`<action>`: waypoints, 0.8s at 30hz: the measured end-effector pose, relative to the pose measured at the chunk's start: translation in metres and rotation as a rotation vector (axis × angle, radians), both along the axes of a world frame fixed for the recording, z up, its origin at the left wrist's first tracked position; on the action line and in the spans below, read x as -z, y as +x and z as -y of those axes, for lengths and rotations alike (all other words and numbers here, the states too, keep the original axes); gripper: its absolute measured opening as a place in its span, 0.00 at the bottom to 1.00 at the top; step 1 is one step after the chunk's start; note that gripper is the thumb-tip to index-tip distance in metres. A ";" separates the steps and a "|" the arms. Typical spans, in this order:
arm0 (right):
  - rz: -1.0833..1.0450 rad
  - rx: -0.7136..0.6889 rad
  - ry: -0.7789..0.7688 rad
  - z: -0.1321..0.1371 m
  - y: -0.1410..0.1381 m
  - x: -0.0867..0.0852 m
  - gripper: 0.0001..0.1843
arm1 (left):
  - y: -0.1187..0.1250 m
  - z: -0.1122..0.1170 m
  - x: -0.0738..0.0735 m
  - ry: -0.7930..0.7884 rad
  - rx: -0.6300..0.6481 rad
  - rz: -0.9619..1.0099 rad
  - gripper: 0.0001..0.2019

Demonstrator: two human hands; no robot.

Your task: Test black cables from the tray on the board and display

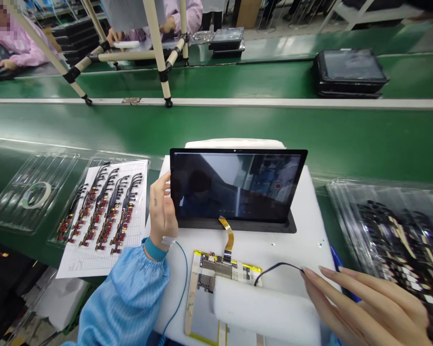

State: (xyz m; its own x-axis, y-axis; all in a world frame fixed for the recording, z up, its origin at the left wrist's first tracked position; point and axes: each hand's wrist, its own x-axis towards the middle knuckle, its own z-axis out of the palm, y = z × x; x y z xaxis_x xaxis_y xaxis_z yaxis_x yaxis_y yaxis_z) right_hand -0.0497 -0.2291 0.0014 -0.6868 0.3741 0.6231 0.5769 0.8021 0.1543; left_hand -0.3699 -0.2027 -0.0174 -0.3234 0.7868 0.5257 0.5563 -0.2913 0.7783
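Observation:
My left hand (163, 204) supports a tablet screen (234, 185) by its left edge, fingers partly hidden behind it. The screen leans back, upright on a dark base strip (238, 225). A gold ribbon cable (228, 235) runs from the screen down to an opened tablet body with a circuit board (216, 269). Across that body lies a white foam block (263, 307). Between thumb and forefinger, my right hand (368, 302) pinches the end of a thin black cable (279, 264), which arches from the body's right side.
White foam padding (310, 216) lies under the work. On the left, flex cables (108, 206) rest on a printed sheet (72, 264), beside a clear tray (7, 206) with a tape roll (36, 194). More parts fill trays (393, 240) at right. Stacked devices (350, 72) stand beyond; people sit opposite.

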 end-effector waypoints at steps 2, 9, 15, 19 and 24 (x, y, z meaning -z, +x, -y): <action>0.002 0.011 -0.002 0.001 0.001 0.001 0.33 | 0.000 0.000 0.000 0.012 0.002 -0.008 0.22; 0.036 0.003 0.008 0.001 0.001 0.001 0.24 | -0.001 0.000 0.000 0.013 0.004 -0.002 0.23; 0.001 0.000 0.016 0.001 -0.002 -0.002 0.24 | 0.000 -0.001 0.000 -0.043 -0.007 0.130 0.25; 0.001 -0.029 0.004 -0.001 0.000 0.000 0.26 | 0.000 -0.001 0.001 -0.077 -0.019 0.165 0.26; -0.013 -0.015 -0.005 -0.001 0.003 0.006 0.29 | 0.000 -0.001 0.003 -0.100 -0.023 0.174 0.26</action>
State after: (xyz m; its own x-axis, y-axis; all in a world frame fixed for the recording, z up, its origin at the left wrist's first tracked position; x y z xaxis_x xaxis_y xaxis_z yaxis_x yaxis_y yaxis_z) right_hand -0.0470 -0.2283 -0.0043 -0.6841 0.3669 0.6303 0.5665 0.8117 0.1424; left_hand -0.3697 -0.2015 -0.0204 -0.4210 0.8238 0.3796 0.4163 -0.1962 0.8878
